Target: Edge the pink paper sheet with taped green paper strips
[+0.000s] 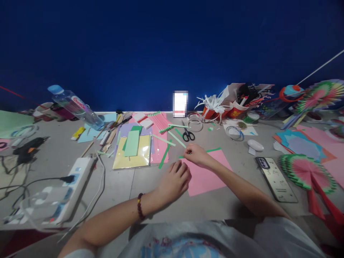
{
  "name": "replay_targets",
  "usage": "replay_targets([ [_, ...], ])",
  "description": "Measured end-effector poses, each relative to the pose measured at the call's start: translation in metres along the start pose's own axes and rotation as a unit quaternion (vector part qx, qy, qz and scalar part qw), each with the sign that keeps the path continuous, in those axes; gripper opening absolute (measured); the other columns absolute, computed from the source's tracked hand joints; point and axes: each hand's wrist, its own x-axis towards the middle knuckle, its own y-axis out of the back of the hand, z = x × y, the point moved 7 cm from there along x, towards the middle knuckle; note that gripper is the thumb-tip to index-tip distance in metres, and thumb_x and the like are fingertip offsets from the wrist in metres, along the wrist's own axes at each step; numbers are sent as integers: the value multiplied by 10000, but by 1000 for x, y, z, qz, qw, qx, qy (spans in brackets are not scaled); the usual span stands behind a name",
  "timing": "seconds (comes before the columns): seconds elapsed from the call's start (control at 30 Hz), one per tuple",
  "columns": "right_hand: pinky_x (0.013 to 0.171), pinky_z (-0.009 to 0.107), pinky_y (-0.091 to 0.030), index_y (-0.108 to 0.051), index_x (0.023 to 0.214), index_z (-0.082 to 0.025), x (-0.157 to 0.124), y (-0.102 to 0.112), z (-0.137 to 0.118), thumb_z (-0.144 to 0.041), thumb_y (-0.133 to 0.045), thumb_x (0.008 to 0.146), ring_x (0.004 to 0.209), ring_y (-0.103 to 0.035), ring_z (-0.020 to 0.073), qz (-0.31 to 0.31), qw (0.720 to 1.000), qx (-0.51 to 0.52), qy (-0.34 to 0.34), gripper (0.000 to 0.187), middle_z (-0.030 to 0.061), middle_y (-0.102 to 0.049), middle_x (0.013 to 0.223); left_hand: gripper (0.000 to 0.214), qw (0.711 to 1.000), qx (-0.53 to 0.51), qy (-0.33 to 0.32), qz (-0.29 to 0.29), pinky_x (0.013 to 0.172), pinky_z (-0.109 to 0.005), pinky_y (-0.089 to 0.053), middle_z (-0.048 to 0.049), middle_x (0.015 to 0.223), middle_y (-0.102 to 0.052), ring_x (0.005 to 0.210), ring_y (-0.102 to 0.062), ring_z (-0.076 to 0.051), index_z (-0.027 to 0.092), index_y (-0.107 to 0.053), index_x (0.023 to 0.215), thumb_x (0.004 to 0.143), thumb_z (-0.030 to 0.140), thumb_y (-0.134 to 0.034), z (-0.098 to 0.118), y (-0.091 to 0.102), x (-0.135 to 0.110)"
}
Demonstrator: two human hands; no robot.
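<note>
On the tabletop (115, 186), a green paper strip (215, 149) runs sideways along the pink paper sheet's (209, 175) far edge. The right hand (197, 154), nearer, bunches its fingertips at the left end, any pinch unclear; the left hand (174, 181) lies loosely spread.

A dark blue wall (172, 53) rises behind the grey surface (115, 186). At the left, a black plug (68, 178) sits in a white power strip (77, 186), and farther back is a clear bottle (76, 107) with a blue cap (55, 89). At the right lies a phone (278, 181); beyond it rests a smooth white oval object (255, 145). Toward the wall, white strips (213, 104) spill from a red cup (208, 113) near a coil of pale wire (195, 129)
</note>
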Motion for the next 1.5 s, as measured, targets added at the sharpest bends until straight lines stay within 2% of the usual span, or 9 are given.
replay_targets([
  [0.6,697,256,-392,-697,644,-193,2,-2,2,-314,-663,762,782,-585,164,5,1000,1,2,173,28,-675,836,348,1000,-13,0,16,1045,-459,-372,-123,1243,-555,1245,-437,-309,150,-530,1224,902,280,-501,-1,0,0],
  [0.87,691,259,-382,-696,653,-193,1,-2,2,-299,-632,763,778,-576,167,9,1000,-5,-2,166,28,-667,823,329,1000,-26,-3,8,1059,-500,-329,-110,1209,-547,1274,-392,-333,185,-549,1192,886,303,-519,-4,7,1],
  [1.13,702,264,-393,-687,638,-192,1,-1,2,-308,-646,758,799,-576,171,10,1000,1,0,173,32,-663,825,314,1000,-9,-18,4,1019,-504,-333,-107,1183,-544,1223,-415,-332,192,-558,1165,883,326,-525,-4,10,4],
  [1.23,658,248,-393,-685,646,-177,2,-3,4,-315,-647,750,745,-565,153,-2,999,35,5,177,32,-661,807,317,999,18,-27,-15,974,-505,-353,-116,1206,-526,1231,-399,-351,186,-550,1167,896,344,-504,-2,9,4],
  [1.33,567,234,-361,-686,665,-166,3,-7,12,-319,-629,739,626,-520,127,-38,993,110,-8,179,8,-632,679,314,998,36,-32,-33,933,-490,-369,-118,1229,-509,1242,-381,-365,178,-540,1171,911,342,-475,-1,9,5],
  [1.5,478,231,-292,-708,696,-154,-2,-9,20,-299,-621,706,517,-414,98,-101,964,242,-51,170,-29,-541,542,318,997,40,-38,-47,897,-478,-378,-115,1232,-501,1238,-377,-373,180,-537,1174,917,347,-454,-1,8,5],
])
